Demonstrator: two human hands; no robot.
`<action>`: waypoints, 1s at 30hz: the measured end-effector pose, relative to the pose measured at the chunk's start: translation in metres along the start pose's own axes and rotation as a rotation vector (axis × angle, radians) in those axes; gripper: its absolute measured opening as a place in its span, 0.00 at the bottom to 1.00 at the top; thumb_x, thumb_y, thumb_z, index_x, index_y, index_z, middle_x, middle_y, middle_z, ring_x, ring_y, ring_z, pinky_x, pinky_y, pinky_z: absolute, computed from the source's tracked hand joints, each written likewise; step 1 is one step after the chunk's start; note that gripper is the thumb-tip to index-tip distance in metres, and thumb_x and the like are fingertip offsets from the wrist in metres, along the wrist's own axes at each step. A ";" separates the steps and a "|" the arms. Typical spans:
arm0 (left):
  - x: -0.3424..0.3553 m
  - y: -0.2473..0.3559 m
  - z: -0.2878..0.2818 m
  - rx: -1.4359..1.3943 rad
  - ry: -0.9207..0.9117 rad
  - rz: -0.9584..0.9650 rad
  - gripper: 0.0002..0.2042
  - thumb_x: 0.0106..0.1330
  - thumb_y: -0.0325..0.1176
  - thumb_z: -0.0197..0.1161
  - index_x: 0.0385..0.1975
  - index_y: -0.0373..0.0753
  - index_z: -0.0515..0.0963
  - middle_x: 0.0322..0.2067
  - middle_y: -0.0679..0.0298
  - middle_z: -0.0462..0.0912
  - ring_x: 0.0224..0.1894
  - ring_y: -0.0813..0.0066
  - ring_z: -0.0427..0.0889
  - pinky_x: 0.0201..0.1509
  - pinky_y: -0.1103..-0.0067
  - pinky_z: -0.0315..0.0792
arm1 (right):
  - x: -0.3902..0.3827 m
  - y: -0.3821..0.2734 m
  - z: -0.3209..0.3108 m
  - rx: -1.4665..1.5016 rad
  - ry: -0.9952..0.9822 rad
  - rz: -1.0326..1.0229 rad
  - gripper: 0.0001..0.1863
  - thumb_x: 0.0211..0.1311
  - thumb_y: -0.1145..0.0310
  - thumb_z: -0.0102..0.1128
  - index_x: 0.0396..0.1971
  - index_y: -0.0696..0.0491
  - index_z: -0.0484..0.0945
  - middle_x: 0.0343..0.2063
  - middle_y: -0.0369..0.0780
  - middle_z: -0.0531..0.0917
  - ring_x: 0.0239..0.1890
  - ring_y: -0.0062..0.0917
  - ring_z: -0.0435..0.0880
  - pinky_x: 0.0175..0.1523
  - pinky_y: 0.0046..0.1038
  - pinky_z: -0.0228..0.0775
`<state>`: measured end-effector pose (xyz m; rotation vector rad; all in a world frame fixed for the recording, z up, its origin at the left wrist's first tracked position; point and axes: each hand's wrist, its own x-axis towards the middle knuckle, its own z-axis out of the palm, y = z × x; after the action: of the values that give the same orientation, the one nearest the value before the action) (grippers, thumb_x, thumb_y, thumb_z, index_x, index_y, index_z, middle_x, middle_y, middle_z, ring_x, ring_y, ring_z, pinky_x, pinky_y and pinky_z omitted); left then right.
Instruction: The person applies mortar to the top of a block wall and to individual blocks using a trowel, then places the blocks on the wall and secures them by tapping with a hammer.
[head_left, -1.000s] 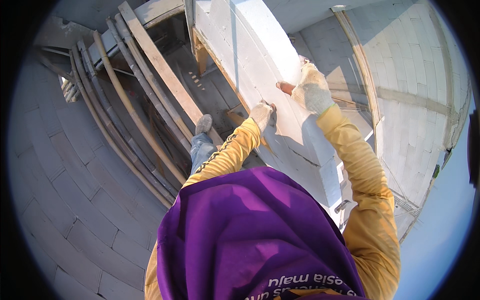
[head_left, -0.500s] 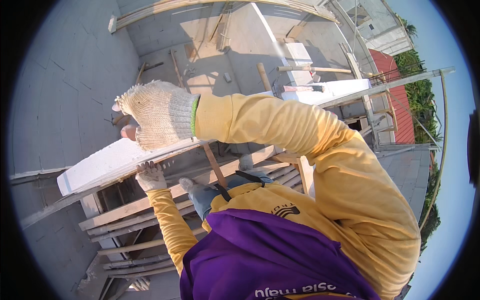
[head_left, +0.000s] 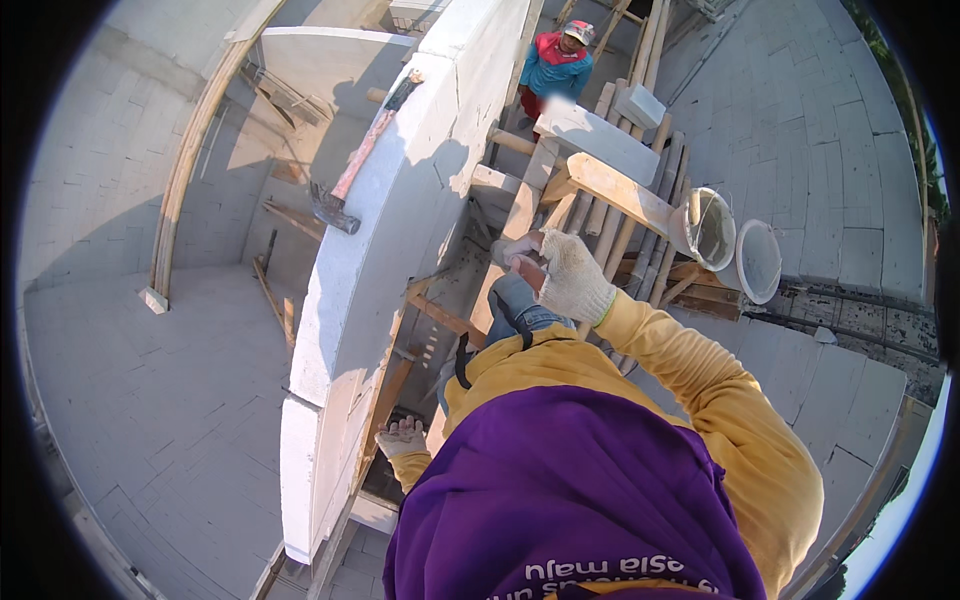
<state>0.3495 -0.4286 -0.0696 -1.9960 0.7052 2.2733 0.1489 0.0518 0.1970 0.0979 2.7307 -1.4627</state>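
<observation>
My left hand [head_left: 402, 437], in a pale knit glove with bare fingertips, is low beside the timber edging under a white block wall [head_left: 375, 250]. Its fingers look apart, with nothing seen in them. In a similar glove, my right hand [head_left: 578, 278] is raised above my jeans-clad leg [head_left: 525, 303]. A gap shows between its bent bare thumb and finger, and no object is visible there. On top of the wall lies a hammer [head_left: 365, 155] with a pinkish handle and dark head, away from both hands.
Bamboo poles and planks [head_left: 600, 235] form a scaffold at my right, bearing white blocks [head_left: 600, 140]. Two buckets, one grey-smeared [head_left: 712, 232] and one pale [head_left: 757, 262], stand by a plank. A person [head_left: 557, 65] in a blue-and-red shirt is further along. Left of the wall is a lower floor [head_left: 130, 350].
My view has swung right, bringing the scaffold, buckets and other person into sight. My right arm has drawn back from over the wall to near my leg. My left hand stays low by the timber.
</observation>
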 end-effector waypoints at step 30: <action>-0.172 0.121 0.096 -0.261 0.157 0.631 0.50 0.53 0.56 0.76 0.72 0.39 0.59 0.74 0.49 0.53 0.74 0.47 0.52 0.71 0.45 0.56 | 0.242 -0.106 -0.017 -0.654 -0.634 -0.677 0.09 0.60 0.73 0.60 0.40 0.56 0.78 0.27 0.48 0.83 0.32 0.45 0.84 0.39 0.38 0.75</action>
<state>0.2510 -0.4576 0.1377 -2.3466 1.2665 2.6652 -0.1003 0.0163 0.2787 -1.1671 2.5780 -0.4084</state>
